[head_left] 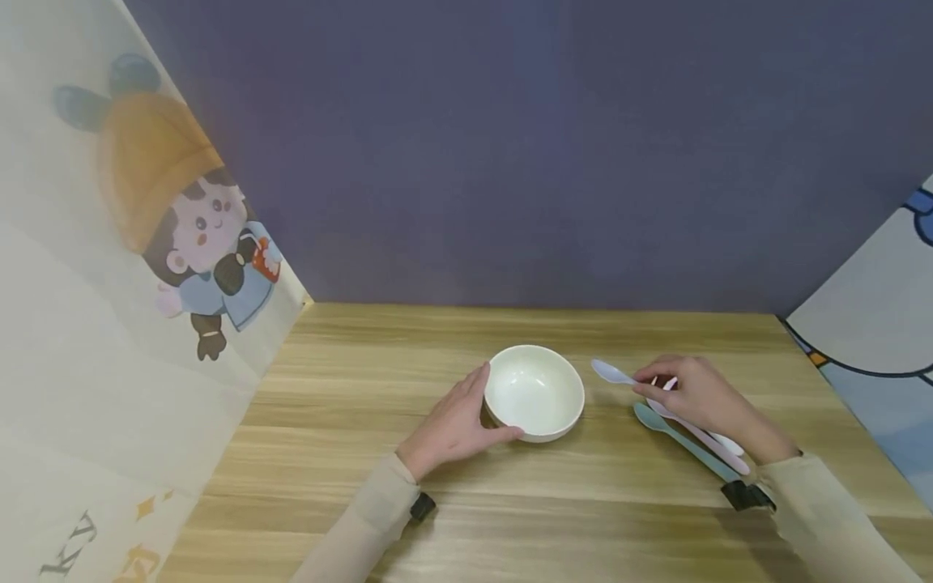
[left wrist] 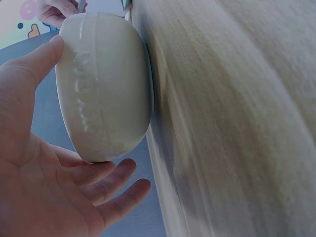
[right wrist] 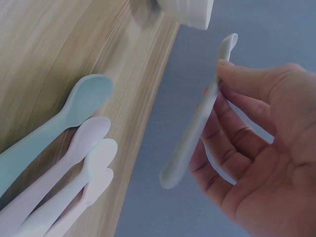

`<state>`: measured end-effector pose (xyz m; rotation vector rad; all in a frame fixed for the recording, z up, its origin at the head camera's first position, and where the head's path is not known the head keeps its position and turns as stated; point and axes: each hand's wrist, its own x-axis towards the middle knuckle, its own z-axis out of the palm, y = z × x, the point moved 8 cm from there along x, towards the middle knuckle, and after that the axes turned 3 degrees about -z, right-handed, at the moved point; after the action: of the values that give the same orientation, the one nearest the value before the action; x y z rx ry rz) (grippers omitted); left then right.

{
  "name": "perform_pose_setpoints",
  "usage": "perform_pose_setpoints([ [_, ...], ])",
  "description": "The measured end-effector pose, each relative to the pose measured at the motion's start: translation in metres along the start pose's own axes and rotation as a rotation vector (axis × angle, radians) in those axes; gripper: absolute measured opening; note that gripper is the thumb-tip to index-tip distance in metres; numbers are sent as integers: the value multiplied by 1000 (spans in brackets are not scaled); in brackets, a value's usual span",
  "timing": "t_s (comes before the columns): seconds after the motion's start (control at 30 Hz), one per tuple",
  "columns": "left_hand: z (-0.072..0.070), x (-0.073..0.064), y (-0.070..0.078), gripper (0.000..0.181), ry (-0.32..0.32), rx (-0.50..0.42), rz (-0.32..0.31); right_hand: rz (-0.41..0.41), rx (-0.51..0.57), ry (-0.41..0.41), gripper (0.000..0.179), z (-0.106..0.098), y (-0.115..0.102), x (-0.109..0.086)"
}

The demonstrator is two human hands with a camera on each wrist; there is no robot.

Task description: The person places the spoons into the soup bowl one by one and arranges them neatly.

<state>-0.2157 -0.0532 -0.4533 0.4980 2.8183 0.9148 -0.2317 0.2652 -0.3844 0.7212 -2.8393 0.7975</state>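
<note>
A white bowl (head_left: 535, 393) stands upright on the wooden table. My left hand (head_left: 457, 423) holds its left side, thumb at the near rim and fingers spread along the far side; the left wrist view shows the bowl's outer wall (left wrist: 106, 89) between them. Right of the bowl, my right hand (head_left: 696, 394) pinches a pale lilac-white spoon (right wrist: 190, 136) between thumb and fingers, its bowl end pointing toward the white bowl. Beneath that hand lie a teal spoon (head_left: 685, 441), a pale pink spoon (head_left: 710, 443) and whitish spoons (right wrist: 102, 155), side by side.
The wooden table (head_left: 350, 364) ends at a dark blue-grey panel (head_left: 510, 162) at the back. A pale wall with a cartoon figure (head_left: 211, 243) rises on the left, and another printed panel (head_left: 867, 316) borders the right side.
</note>
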Motion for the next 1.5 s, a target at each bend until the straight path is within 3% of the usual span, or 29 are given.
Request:
perform_pose_setpoints([
  [1.5,1,0,-1,123,6,-9,7,0,-16,-113,14,21,-24,21],
])
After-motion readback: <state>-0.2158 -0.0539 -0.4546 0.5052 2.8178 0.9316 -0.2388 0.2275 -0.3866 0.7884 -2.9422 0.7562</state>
